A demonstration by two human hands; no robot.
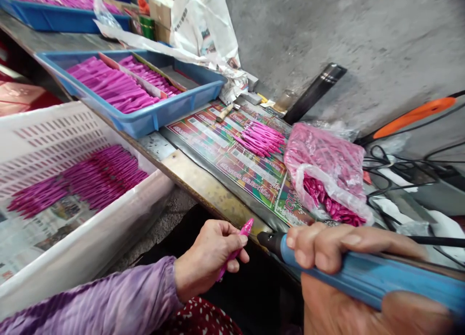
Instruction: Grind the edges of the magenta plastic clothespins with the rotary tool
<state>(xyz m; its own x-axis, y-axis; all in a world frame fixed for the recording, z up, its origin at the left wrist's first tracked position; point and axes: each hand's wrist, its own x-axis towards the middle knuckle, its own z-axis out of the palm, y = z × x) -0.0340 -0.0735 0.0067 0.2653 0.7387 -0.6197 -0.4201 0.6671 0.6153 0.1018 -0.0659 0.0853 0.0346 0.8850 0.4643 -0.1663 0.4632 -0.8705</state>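
Note:
My left hand (214,255) is closed around a magenta pen (247,227), whose tapered end points up and to the right. In my right hand (348,267) lies a blue electric screwdriver (366,277) with a black nose, gripped along its body. The black nose is just right of the pen's end, with a small gap between them. Beyond both hands, a pile of similar magenta pens (263,138) rests on a printed colourful sheet (232,165). Right of that pile, an open plastic bag (327,155) holds small magenta parts.
A blue tray (145,119) of magenta pieces stands on the bench, another blue tray (65,20) behind it. At left, a white basket (90,233) holds many pens on newspaper. A black cylinder (314,92), an orange-handled tool (414,117) and black cables (385,180) lie near the wall.

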